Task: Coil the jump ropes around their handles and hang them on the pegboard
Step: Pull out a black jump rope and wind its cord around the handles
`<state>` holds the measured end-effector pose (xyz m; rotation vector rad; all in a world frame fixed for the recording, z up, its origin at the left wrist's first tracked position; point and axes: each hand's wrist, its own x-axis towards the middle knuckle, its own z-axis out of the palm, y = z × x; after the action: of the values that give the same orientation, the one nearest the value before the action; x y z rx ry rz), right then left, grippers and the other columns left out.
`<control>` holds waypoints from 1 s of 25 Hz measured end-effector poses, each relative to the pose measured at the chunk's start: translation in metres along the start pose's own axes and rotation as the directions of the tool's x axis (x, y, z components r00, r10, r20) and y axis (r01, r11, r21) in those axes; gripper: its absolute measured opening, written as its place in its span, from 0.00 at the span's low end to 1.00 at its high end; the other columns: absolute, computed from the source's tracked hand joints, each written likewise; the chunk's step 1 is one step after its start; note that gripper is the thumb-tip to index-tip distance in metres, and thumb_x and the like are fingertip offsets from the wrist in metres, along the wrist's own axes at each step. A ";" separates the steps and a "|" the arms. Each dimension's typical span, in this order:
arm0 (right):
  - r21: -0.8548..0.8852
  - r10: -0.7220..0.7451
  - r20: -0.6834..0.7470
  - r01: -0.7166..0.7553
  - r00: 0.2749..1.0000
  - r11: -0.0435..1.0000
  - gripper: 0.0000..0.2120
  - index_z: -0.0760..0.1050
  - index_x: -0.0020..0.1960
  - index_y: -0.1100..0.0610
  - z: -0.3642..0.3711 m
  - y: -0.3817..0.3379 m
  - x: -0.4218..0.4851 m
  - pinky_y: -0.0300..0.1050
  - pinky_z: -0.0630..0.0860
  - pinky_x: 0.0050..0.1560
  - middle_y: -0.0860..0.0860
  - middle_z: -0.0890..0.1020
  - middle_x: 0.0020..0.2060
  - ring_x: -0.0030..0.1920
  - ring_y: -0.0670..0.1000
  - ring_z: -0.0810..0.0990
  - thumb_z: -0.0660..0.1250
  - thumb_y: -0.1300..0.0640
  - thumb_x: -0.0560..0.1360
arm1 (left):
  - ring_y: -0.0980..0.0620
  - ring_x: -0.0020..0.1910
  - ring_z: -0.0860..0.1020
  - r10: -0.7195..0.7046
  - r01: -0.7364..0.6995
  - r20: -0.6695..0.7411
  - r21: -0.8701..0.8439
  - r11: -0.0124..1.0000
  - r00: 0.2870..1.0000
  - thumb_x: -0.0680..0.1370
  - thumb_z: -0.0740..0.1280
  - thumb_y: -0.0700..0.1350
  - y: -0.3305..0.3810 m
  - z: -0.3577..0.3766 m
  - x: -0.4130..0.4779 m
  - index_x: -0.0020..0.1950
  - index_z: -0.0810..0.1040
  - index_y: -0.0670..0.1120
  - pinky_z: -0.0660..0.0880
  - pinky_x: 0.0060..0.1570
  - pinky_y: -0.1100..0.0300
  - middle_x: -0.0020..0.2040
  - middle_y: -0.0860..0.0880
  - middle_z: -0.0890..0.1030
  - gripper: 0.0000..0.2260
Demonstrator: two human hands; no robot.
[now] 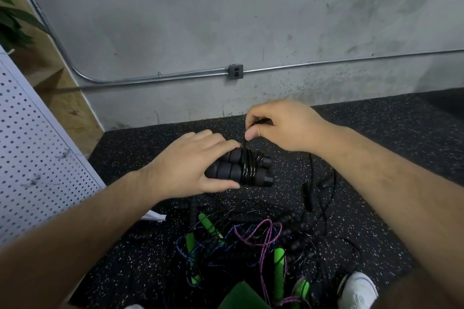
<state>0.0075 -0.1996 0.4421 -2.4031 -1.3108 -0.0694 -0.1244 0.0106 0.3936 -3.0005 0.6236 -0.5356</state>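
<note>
Head view: left grip (190,165) clasps black foam handles (224,170), right grip (281,125) pinches black cord (248,167).
Tangled green-handled ropes (251,241) lie below; white perforated pegboard (32,145) left.

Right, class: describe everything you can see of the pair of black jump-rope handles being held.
The black handles are two ribbed, foam-looking cylinders with hard end caps, held side by side, roughly level, above the speckled floor. The left hand grips them, fingers over, thumb under. Glossy black cord is wound several turns around both near the caps; the right hand pinches its free length just above.
</note>
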 end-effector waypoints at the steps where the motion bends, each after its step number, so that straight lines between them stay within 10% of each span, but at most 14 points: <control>1: 0.109 0.026 0.021 -0.029 0.999 0.994 0.08 0.79 0.47 0.43 0.004 0.003 0.002 0.47 0.76 0.52 0.39 0.82 0.44 0.47 0.42 0.79 0.69 0.40 0.74 | 0.53 0.52 0.75 0.000 -0.001 -0.020 -0.030 1.000 1.000 0.75 0.60 0.72 0.003 -0.003 0.000 0.71 0.72 0.49 0.76 0.52 0.52 0.54 0.55 0.77 0.34; 7: 0.779 0.050 0.192 -0.183 0.980 0.600 0.05 0.75 0.46 0.62 0.039 -0.003 -0.006 0.37 0.76 0.42 0.49 0.79 0.40 0.37 0.43 0.79 0.64 0.68 0.80 | 0.54 0.57 0.73 -0.106 0.090 -0.083 -0.177 0.980 0.991 0.74 0.64 0.62 0.011 -0.021 -0.004 0.75 0.68 0.46 0.71 0.59 0.58 0.60 0.53 0.75 0.33; 11: 0.480 0.189 0.249 -0.290 0.950 0.828 0.14 0.73 0.44 0.52 0.071 -0.034 -0.011 0.39 0.68 0.30 0.49 0.74 0.34 0.30 0.47 0.70 0.54 0.57 0.85 | 0.52 0.59 0.72 -0.237 0.233 -0.065 -0.057 0.971 0.969 0.77 0.62 0.64 -0.015 -0.013 -0.001 0.75 0.65 0.48 0.72 0.61 0.53 0.63 0.51 0.75 0.31; 21: 0.191 0.231 0.473 -0.355 0.850 0.915 0.16 0.74 0.50 0.58 0.022 -0.080 -0.030 0.42 0.67 0.30 0.51 0.76 0.36 0.31 0.49 0.73 0.56 0.47 0.85 | 0.47 0.58 0.72 -0.375 0.374 0.012 0.055 0.926 0.927 0.76 0.67 0.64 -0.051 0.005 -0.001 0.77 0.64 0.55 0.73 0.60 0.49 0.59 0.48 0.74 0.32; 25: -0.225 0.138 0.186 -0.094 0.973 0.970 0.11 0.74 0.53 0.50 0.004 -0.083 -0.034 0.41 0.67 0.31 0.46 0.76 0.39 0.35 0.45 0.74 0.56 0.47 0.84 | 0.50 0.55 0.70 -0.250 0.247 0.066 0.052 0.968 0.966 0.75 0.69 0.63 -0.047 0.007 -0.001 0.77 0.66 0.54 0.70 0.57 0.51 0.56 0.49 0.75 0.34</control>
<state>-0.0794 -0.1853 0.4575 -2.7275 -1.3023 0.0694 -0.1048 0.0535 0.3910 -3.0584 0.2285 -0.4403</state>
